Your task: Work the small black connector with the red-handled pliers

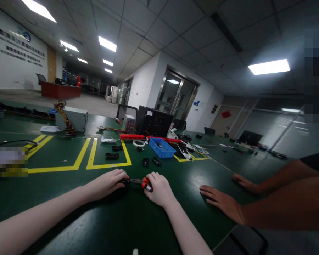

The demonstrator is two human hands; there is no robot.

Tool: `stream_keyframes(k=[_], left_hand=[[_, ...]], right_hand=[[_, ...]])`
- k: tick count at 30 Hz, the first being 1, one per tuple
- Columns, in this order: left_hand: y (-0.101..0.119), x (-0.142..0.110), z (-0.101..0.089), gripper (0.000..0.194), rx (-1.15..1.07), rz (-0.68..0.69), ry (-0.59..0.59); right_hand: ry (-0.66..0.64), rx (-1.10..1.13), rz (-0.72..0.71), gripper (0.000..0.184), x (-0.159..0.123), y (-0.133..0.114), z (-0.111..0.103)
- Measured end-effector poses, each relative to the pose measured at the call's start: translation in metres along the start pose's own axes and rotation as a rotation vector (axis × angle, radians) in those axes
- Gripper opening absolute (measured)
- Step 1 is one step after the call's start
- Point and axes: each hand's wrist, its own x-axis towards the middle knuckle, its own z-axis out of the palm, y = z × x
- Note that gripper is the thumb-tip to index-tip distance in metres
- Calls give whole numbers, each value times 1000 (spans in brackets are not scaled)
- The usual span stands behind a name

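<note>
Red-handled pliers (135,181) are gripped at the handles by the right hand (158,188), nose pointed left, low over the green table (101,226). A small dark piece (126,180) is pinched by the left hand (110,182) at the pliers' tip; its details cannot be told. A blue bin (166,154) is seen beyond. A co-worker's hand (223,203) is rested at right.
</note>
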Motion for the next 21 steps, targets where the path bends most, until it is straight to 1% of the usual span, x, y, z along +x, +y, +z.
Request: stream_keyframes(k=[5,7,10,15,18,21], left_hand=[[6,1,-3,21,10,-8,-9],[8,2,-5,21,14,-12,-8],[10,4,-7,20,22,-23,-6],[11,4,-6,20,-5,-73,4],[10,4,-6,21,-8,-91,29],[10,5,-6,20,-3,-92,33]], right_hand=[[-35,16,7,28,1,1,-2],[-49,10,3,23,2,1,-3],[-40,4,12,21,4,2,-4],[-3,-65,0,23,8,-1,-5],[19,-136,-6,24,15,-2,-1],[26,-163,2,30,25,-2,5]])
